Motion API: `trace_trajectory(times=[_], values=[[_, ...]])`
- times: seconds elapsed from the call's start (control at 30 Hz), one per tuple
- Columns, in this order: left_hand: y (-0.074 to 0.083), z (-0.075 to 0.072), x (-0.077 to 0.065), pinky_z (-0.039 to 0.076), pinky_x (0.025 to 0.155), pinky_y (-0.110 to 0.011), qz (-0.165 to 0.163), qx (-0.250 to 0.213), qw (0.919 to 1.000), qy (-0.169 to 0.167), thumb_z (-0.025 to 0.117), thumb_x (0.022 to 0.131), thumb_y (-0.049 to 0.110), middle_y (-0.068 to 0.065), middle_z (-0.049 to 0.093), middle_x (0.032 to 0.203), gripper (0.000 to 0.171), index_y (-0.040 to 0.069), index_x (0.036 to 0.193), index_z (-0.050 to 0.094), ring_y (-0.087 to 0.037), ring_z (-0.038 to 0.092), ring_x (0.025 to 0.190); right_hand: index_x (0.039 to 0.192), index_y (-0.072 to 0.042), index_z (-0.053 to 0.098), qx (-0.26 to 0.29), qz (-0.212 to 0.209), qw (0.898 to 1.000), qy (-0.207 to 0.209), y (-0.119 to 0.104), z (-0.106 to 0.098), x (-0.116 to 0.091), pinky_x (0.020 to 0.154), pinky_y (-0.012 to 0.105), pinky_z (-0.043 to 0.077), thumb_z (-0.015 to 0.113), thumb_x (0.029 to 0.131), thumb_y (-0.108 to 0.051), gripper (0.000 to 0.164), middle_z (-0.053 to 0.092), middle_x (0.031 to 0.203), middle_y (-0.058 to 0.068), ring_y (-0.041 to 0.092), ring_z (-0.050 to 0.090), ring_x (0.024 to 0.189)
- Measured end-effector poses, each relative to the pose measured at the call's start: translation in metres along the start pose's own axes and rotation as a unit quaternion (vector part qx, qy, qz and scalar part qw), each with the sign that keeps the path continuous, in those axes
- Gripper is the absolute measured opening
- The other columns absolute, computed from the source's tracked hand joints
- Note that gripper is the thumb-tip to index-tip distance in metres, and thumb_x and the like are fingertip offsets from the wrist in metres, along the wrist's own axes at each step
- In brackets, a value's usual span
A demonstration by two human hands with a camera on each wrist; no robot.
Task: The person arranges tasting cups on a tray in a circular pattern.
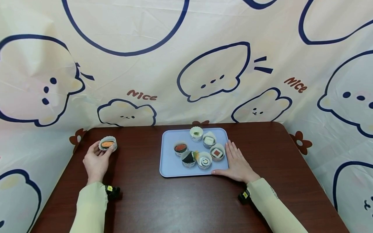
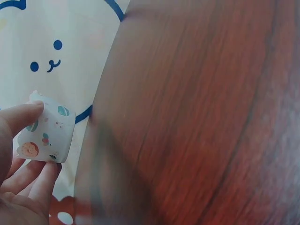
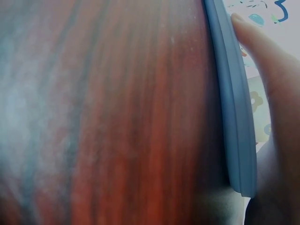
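At the table's left side, my left hand (image 1: 97, 160) holds a small printed paper cup (image 2: 51, 133) between thumb and fingers. Inside that cup lies a piece of toy-like sushi (image 1: 107, 144) with an orange top and a dark wrap. My right hand (image 1: 237, 163) rests with straight fingers along the right edge of a light blue tray (image 1: 172, 170), its thumb at the near right corner. Several similar cups stand on the tray, among them one with a red-topped piece (image 1: 180, 148), one with a dark triangular piece (image 1: 188, 157) and one with a white roll (image 1: 204, 161).
The dark brown wooden table (image 1: 140, 200) stretches between and in front of the hands. A cream cloth (image 1: 163, 74) with blue cartoon outlines hangs behind the table and along its sides. Both wrists carry a small black camera (image 1: 113, 192).
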State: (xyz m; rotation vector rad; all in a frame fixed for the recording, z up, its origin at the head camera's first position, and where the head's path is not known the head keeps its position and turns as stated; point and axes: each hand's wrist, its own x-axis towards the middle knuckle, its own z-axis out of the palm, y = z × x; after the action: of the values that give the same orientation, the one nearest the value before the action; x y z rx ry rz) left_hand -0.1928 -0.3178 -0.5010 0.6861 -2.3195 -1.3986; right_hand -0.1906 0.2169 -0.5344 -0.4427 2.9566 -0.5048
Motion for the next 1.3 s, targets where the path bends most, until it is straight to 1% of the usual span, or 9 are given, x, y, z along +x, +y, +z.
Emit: trace_trajectory(times=[0.27, 0.53, 0.73, 0.9, 1.13, 1.3], values=[[0.006, 0.009, -0.004, 0.046, 0.103, -0.042, 0.018, -0.003, 0.9997, -0.016, 0.075, 0.093, 0.034, -0.018, 0.052, 0.146, 0.072, 0.008, 0.153, 0.045, -0.031, 0.055, 0.131, 0.162, -0.002, 0.004, 0.001, 0.001, 1.000, -0.001, 0.000, 0.000, 0.000, 0.122, 0.051, 0.006, 0.054, 0.070, -0.094, 0.141, -0.006, 0.169, 0.013, 0.029, -0.006, 0.154], [0.011, 0.021, -0.007, 0.047, 0.101, -0.042, 0.047, 0.006, 0.9983, -0.032, 0.076, 0.094, 0.028, -0.019, 0.054, 0.143, 0.068, 0.006, 0.151, 0.047, -0.031, 0.056, 0.129, 0.162, -0.002, 0.004, 0.002, 0.001, 1.000, 0.000, -0.001, 0.000, 0.000, 0.122, 0.051, 0.006, 0.054, 0.070, -0.094, 0.140, -0.005, 0.169, 0.014, 0.030, -0.006, 0.154], [0.014, 0.032, -0.009, 0.047, 0.102, -0.043, 0.054, 0.008, 0.9975, -0.045, 0.077, 0.093, 0.027, -0.019, 0.054, 0.143, 0.068, 0.006, 0.151, 0.048, -0.030, 0.055, 0.130, 0.162, 0.000, 0.006, 0.003, -0.002, 1.000, 0.006, 0.000, 0.000, 0.000, 0.121, 0.053, 0.007, 0.057, 0.071, -0.091, 0.138, -0.003, 0.169, 0.016, 0.032, -0.003, 0.154], [0.017, 0.041, -0.011, 0.047, 0.102, -0.042, 0.058, 0.009, 0.9971, -0.048, 0.078, 0.093, 0.026, -0.017, 0.055, 0.143, 0.067, 0.007, 0.150, 0.048, -0.028, 0.056, 0.129, 0.162, -0.001, 0.005, 0.001, -0.001, 1.000, 0.003, -0.001, -0.001, -0.001, 0.122, 0.052, 0.006, 0.055, 0.070, -0.094, 0.140, -0.004, 0.169, 0.015, 0.031, -0.004, 0.154], [0.025, 0.052, -0.017, 0.048, 0.102, -0.041, 0.079, -0.001, 0.9951, -0.060, 0.079, 0.092, 0.024, -0.018, 0.056, 0.142, 0.066, 0.006, 0.148, 0.050, -0.028, 0.055, 0.129, 0.162, -0.001, 0.004, -0.001, -0.001, 1.000, -0.001, -0.002, -0.001, -0.001, 0.122, 0.052, 0.006, 0.054, 0.070, -0.095, 0.141, -0.005, 0.169, 0.015, 0.031, -0.005, 0.154], [0.032, 0.061, -0.022, 0.048, 0.101, -0.042, 0.095, -0.010, 0.9928, -0.071, 0.080, 0.090, 0.026, -0.017, 0.057, 0.141, 0.067, 0.005, 0.147, 0.051, -0.030, 0.056, 0.129, 0.162, -0.001, 0.004, 0.000, 0.000, 1.000, -0.001, -0.001, -0.001, 0.000, 0.121, 0.052, 0.006, 0.054, 0.070, -0.095, 0.141, -0.005, 0.169, 0.015, 0.030, -0.006, 0.154]])
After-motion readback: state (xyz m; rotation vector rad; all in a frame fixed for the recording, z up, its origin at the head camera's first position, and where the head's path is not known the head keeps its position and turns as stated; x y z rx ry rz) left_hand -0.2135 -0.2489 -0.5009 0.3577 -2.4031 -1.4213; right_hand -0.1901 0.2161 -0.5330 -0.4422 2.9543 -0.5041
